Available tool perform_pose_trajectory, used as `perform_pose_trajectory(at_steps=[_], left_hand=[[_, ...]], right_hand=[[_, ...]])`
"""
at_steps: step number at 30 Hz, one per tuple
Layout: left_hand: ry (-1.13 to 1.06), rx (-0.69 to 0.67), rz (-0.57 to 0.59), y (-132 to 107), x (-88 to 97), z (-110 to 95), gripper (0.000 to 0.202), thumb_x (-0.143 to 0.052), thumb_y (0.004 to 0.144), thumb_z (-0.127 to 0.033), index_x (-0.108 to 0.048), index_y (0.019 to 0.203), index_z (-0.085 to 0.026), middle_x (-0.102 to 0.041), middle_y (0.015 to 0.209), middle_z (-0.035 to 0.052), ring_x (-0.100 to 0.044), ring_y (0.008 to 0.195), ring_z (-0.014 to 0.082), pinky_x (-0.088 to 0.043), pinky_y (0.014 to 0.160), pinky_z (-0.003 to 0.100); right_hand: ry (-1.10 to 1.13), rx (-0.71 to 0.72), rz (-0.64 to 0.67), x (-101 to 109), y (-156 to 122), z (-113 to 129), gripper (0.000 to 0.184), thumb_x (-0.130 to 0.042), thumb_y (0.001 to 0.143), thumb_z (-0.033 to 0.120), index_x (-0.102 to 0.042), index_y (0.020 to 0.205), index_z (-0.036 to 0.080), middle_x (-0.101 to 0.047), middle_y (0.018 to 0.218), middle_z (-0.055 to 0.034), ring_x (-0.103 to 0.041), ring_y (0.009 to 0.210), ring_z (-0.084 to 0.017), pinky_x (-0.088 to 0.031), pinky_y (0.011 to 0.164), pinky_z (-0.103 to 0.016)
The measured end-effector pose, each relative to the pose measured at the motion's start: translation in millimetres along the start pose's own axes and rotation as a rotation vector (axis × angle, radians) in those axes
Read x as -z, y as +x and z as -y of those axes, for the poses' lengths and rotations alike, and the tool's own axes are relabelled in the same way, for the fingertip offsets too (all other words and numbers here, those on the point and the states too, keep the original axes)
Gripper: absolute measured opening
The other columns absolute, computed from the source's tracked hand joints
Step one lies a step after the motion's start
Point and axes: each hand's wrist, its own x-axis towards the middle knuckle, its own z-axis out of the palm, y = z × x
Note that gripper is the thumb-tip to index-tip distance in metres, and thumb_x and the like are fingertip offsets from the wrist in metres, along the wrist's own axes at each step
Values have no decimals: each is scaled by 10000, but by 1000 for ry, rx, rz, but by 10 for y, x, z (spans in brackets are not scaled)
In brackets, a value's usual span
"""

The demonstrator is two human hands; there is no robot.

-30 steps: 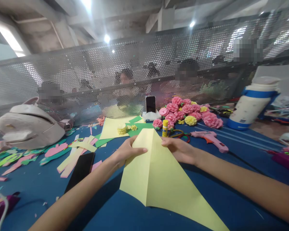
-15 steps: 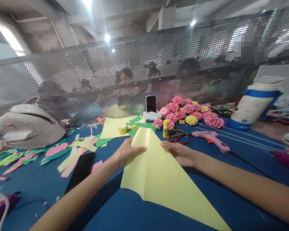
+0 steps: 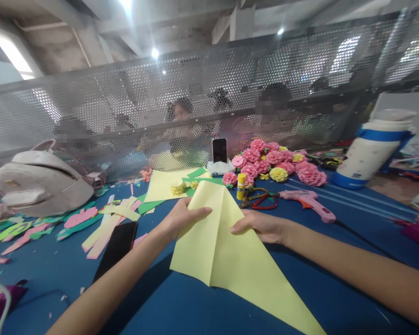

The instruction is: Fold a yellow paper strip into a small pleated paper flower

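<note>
A large sheet of yellow paper [image 3: 216,251] with a lengthwise crease is held up over the blue table. My left hand [image 3: 183,216] grips its left edge, thumb on top and fingers hidden beneath. On the opposite edge, my right hand [image 3: 261,225] pinches the paper the same way. The near right corner of the sheet hangs toward me. Just beyond the far end stand a yellow glue stick [image 3: 241,186] and red-handled scissors [image 3: 263,201]. A black phone [image 3: 117,246] lies left of my left forearm.
Pink and yellow paper flowers [image 3: 275,160] are heaped at the back, near a propped phone [image 3: 219,151]. A pink glue gun [image 3: 309,200] and a white bottle [image 3: 373,149] are on the right. Paper scraps [image 3: 108,223] and a white backpack [image 3: 43,184] occupy the left, before a perforated metal screen [image 3: 136,102].
The sheet's left part has flattened and its crease has shifted slightly right. My right thumb has slid nearer to me and further onto the paper.
</note>
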Motion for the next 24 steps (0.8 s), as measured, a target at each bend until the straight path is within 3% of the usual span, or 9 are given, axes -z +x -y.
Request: perform_pose_trajectory(at_steps=[5, 8, 12, 16, 20, 24], left_hand=[[23, -12, -21, -16, 4, -44, 360, -803, 685, -356, -693, 921, -108, -749, 854, 138, -690, 626, 200, -553, 562, 284], [13, -19, -17, -9, 3, -46, 366, -800, 689, -349, -692, 941, -107, -751, 928, 153, -703, 673, 206, -567, 602, 290], [-7, -5, -5, 24, 50, -40, 411, -804, 683, -369, -683, 981, -114, -749, 984, 165, -716, 721, 228, -584, 638, 317], [5, 20, 3, 31, 147, -91, 430, -811, 668, -380, -690, 975, -104, -754, 939, 170, -717, 716, 251, -585, 633, 335], [119, 11, 19, 7, 313, -194, 431, -790, 678, -399, -692, 986, -114, -753, 927, 160, -717, 741, 275, -583, 629, 346], [322, 7, -65, 20, 530, -248, 427, -793, 660, -436, -691, 938, -128, -750, 854, 135, -701, 655, 247, -554, 532, 308]], right_hand=[[43, 5, -39, 26, 36, 7, 538, -639, 625, 33, -647, 1155, 126, -777, 888, -91, -743, 755, -246, -583, 744, -363], [91, 20, -30, 47, 29, 12, 450, -634, 652, 39, -667, 1095, 109, -776, 851, -90, -736, 725, -225, -574, 718, -332], [141, 20, -10, 102, -9, 51, 215, -609, 799, 184, -687, 975, 89, -767, 842, -99, -726, 759, -194, -550, 767, -297], [172, 110, 52, 156, -24, 138, 238, -618, 836, 310, -672, 977, 126, -751, 912, -76, -699, 853, -185, -519, 837, -300], [-62, 227, 19, 173, -60, 256, 325, -717, 760, 391, -640, 1006, 191, -709, 958, -46, -657, 858, -171, -501, 790, -277], [-357, 291, -72, 222, -109, 357, 336, -763, 720, 439, -597, 861, 184, -622, 780, 11, -571, 657, -104, -431, 600, -208]])
